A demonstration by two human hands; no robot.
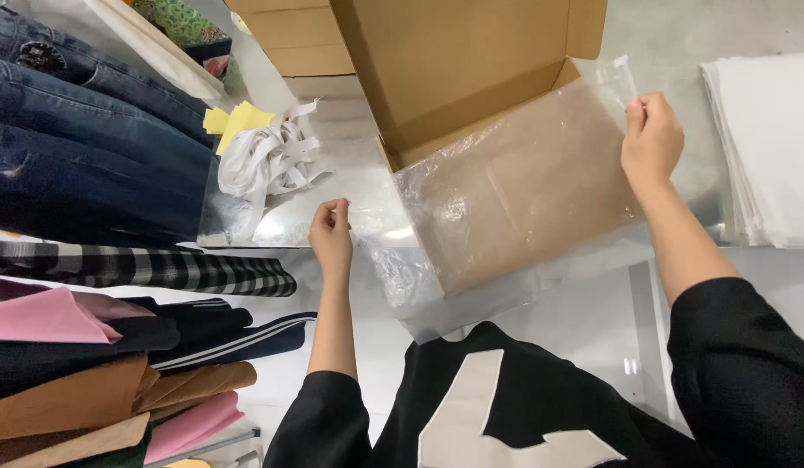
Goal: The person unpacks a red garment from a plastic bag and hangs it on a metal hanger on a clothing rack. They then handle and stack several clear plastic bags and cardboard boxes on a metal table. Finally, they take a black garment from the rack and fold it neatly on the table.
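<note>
Left hand [331, 232] and right hand [651, 139] each pinch an edge of a clear plastic bag [506, 186] stretched over an open cardboard box [458, 61] on the worktop [584, 321].

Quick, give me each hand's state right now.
Left hand: closed, pinching the clear plastic bag at one corner.
Right hand: closed, pinching the same bag's opposite corner.

Bright, even overhead light, soft diffuse shadows only; the grey table [592, 338] reads slightly washed out toward the top right. Specular glare on the clear plastic bag [506, 191] near its left end and on the plastic sheet [289, 221] beside the white straps [267, 160], where detail is blown. Focus is sharp centre frame, wide-angle stretch at the edges, dark jeans [81, 147] and black sleeve [740, 373] lose shadow detail.
</note>
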